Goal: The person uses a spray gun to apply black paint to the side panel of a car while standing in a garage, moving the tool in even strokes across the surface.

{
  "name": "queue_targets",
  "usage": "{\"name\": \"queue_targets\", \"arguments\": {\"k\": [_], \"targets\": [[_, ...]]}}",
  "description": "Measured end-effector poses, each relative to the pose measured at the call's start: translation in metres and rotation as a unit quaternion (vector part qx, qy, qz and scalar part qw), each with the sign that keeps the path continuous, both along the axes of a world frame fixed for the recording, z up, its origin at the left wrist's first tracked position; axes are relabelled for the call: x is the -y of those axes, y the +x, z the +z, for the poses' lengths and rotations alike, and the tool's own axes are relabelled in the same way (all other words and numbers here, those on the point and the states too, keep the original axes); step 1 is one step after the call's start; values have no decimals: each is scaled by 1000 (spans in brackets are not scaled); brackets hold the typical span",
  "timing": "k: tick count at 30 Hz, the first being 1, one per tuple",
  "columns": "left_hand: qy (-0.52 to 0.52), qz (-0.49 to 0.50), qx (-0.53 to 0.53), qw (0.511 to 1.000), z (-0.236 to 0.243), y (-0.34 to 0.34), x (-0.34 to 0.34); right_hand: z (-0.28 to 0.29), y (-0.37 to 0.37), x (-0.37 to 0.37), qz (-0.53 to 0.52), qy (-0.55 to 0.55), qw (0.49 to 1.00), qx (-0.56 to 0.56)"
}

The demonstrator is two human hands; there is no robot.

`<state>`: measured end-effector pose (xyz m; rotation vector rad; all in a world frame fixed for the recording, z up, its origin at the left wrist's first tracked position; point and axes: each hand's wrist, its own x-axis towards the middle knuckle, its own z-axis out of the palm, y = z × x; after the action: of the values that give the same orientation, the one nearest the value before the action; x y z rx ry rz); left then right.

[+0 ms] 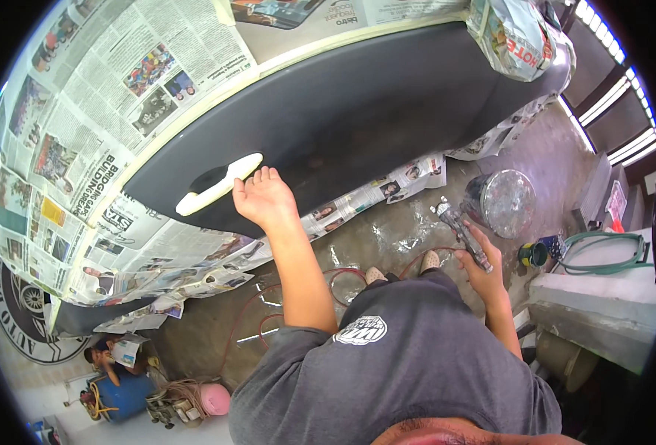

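Note:
My left hand is raised palm up with fingers slightly bent and nothing in it, beside a cream tape-covered door handle; whether it touches the dark panel is unclear. The matte dark grey car panel is bordered by masking tape and newspaper. My right hand grips a long, paint-smeared grey tool, held low away from the panel. More crumpled paper covers a protruding part at the top right.
A paint-stained drum, small cans and a green hose on a ledge are at right. Red hose lies on the floor. A crouching person is at lower left near a blue barrel.

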<state>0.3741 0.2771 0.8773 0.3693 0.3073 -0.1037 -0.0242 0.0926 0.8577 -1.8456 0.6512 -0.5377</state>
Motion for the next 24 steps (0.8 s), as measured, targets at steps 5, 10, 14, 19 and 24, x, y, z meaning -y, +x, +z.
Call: {"name": "queue_targets", "arguments": {"k": [5, 10, 14, 19, 24], "targets": [[31, -54, 123, 990, -15, -2, -7, -8, 7, -4, 2, -14, 998, 61], [110, -66, 126, 984, -13, -29, -4, -5, 8, -1, 3, 28, 999, 23], [459, -61, 307, 831, 43, 18, -12, -9, 8, -1, -6, 32, 998, 61], [701, 105, 537, 458, 106, 98, 0, -11, 7, 1, 10, 1, 999, 48], [723, 154, 615, 274, 109, 129, 23, -17, 4, -2, 0, 5, 998, 60]]}}
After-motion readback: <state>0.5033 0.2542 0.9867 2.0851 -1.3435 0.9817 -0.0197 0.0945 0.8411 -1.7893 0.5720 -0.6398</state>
